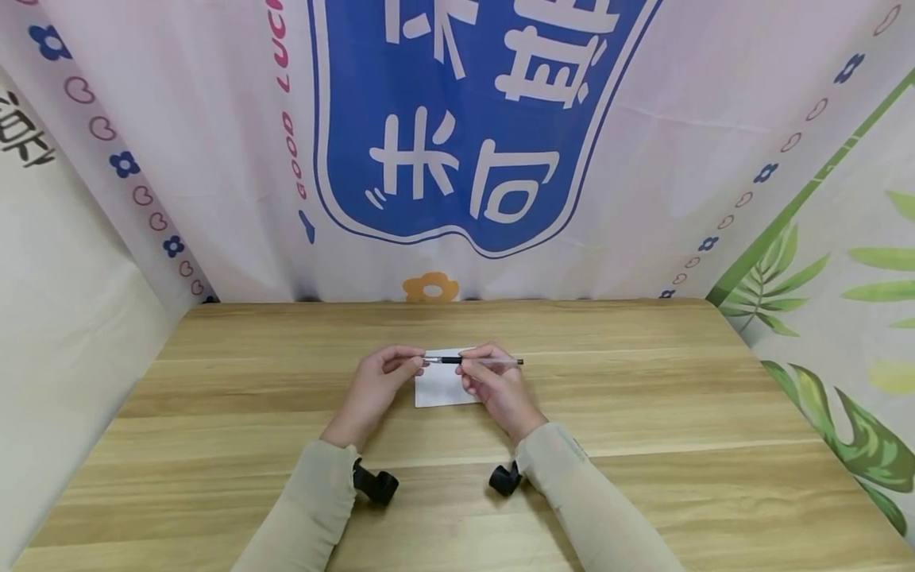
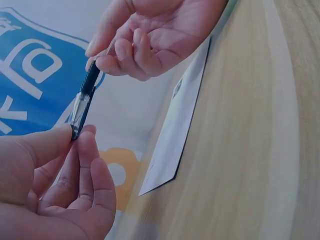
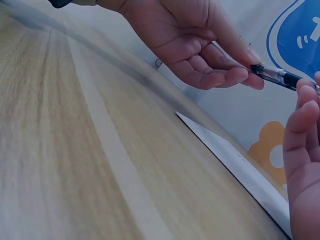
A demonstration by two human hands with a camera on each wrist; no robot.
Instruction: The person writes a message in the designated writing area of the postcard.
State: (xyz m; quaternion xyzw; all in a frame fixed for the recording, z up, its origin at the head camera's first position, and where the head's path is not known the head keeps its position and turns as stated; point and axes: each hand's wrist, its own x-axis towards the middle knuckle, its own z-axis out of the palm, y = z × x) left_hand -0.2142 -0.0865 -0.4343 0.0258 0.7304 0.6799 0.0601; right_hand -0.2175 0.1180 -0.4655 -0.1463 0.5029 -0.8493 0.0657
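Note:
A slim pen with a clear barrel and a black grip is held level between both hands in the head view. My left hand pinches its capped tip end between thumb and fingers, as the cap in the left wrist view shows. With thumb and fingertips, my right hand pinches the barrel by the black grip, and the rear end sticks out to the right. Below the hands lies a white rectangular pad with a dark underside edge, its upper right part hidden by the right hand. Small dark print marks its face.
The wood-grain table spreads around the hands. A printed cloth hangs along its back edge, with more cloth at both sides. Black wrist cameras stick out inward from both sleeves over the tabletop.

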